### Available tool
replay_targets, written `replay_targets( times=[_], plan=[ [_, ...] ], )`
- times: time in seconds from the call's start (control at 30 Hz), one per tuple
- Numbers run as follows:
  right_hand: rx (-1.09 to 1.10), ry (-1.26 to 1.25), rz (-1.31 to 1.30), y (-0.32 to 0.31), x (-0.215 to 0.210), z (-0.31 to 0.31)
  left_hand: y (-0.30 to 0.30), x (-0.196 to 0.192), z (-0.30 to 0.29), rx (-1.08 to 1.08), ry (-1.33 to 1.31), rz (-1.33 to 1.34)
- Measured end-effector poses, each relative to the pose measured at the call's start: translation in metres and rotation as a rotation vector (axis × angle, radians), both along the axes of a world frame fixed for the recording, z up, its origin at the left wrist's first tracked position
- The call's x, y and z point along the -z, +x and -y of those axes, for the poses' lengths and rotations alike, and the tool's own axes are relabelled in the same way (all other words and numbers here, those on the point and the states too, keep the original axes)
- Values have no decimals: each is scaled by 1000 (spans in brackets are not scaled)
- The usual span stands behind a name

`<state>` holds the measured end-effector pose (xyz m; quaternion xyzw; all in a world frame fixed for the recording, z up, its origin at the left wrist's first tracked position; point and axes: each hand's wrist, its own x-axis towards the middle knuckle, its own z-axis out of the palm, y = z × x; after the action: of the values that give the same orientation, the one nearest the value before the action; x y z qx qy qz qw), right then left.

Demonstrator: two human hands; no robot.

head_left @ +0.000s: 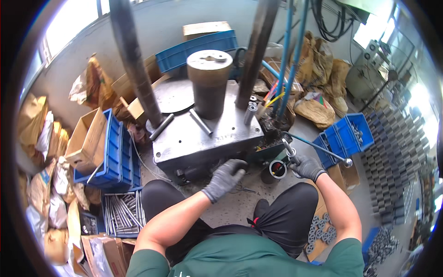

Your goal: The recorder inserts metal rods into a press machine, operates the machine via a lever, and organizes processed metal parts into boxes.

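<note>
I sit in front of a grey press machine (pixel 203 136) with a thick steel cylinder (pixel 208 83) standing on its plate between two dark columns. My left hand (pixel 226 177), in a dark grey glove, rests against the machine's front lower edge; whether it holds anything I cannot tell. My right hand (pixel 305 166), also gloved, grips a small shiny metal part (pixel 289 150) beside a blue lever rod (pixel 318 148) with a ball end. A short dark tube with a pale rim (pixel 277 169) stands on the floor just left of that hand.
Blue crates (pixel 115 157) and cardboard boxes stand at the left, with a bin of metal rods (pixel 123 214) by my left knee. Blue bins (pixel 347 136) and rows of stacked metal rings (pixel 397 152) lie at the right. Metal rings (pixel 319 228) sit by my right knee.
</note>
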<state>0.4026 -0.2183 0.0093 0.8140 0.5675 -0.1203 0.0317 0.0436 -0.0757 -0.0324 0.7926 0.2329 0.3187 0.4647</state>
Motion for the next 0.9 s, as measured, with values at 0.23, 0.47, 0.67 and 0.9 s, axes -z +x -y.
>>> replay_targets(
  times=[0.23, 0.47, 0.67, 0.9],
  plan=[
    [-138, 19, -638, -134, -88, -76, 26, -4, 24, 97, -569, 461],
    [-666, 172, 17, -143, -165, -26, -4, 12, 21, -128, -1183, 354],
    [-394, 184, 359, -85, -225, 15, 6, 18, 33, -39, -1320, 237],
    [38, 18, 123, -20, -225, 48, 20, 29, 23, 10, -1407, 240]
  ],
)
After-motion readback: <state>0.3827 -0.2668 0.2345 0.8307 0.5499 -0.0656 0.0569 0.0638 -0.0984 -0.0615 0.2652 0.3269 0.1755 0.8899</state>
